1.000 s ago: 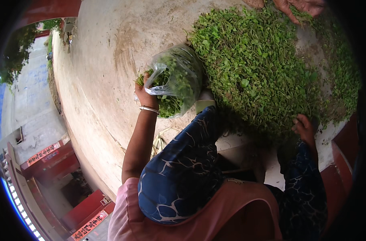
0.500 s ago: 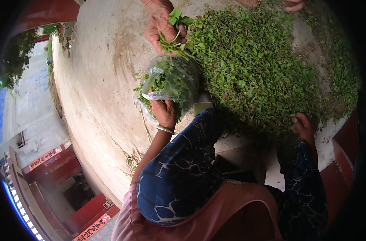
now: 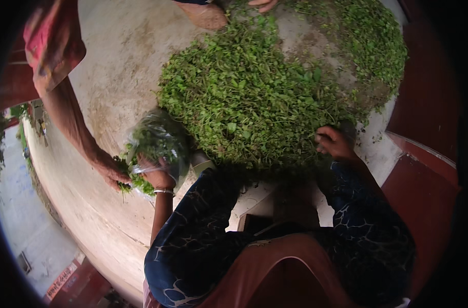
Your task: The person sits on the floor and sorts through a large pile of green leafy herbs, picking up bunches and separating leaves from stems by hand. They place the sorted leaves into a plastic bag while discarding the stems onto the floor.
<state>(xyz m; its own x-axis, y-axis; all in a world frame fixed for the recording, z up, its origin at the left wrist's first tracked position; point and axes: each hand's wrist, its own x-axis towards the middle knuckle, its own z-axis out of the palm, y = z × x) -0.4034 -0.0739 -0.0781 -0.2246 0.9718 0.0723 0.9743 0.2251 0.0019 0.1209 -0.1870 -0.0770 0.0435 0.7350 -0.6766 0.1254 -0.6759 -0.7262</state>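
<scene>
A clear plastic bag (image 3: pixel 162 136) filled with leafy greens stands on the concrete at the left of a large heap of greens (image 3: pixel 249 97). My left hand (image 3: pixel 159 177), with a silver bracelet at the wrist, is closed at the bag's mouth; plastic and leaves partly cover its fingers. My right hand (image 3: pixel 336 142) is at the right edge of the heap with curled fingers; whatever they may hold cannot be made out. Another person's hand (image 3: pixel 110 172) reaches in from the upper left and holds a bunch of greens (image 3: pixel 124 173) beside my left hand, at the bag's opening.
A second patch of greens (image 3: pixel 375 46) lies at the far right. Beyond the heap are a foot (image 3: pixel 205 15) and part of another hand (image 3: pixel 263 4). My knees, in dark blue patterned trousers (image 3: pixel 193 267), are below. Red panels (image 3: pixel 424 97) stand on the right.
The view has swung, shifting the heap leftward in the picture. The other person's hand has moved with its greens from beyond the bag to the bag's mouth. My left hand stays at the bag.
</scene>
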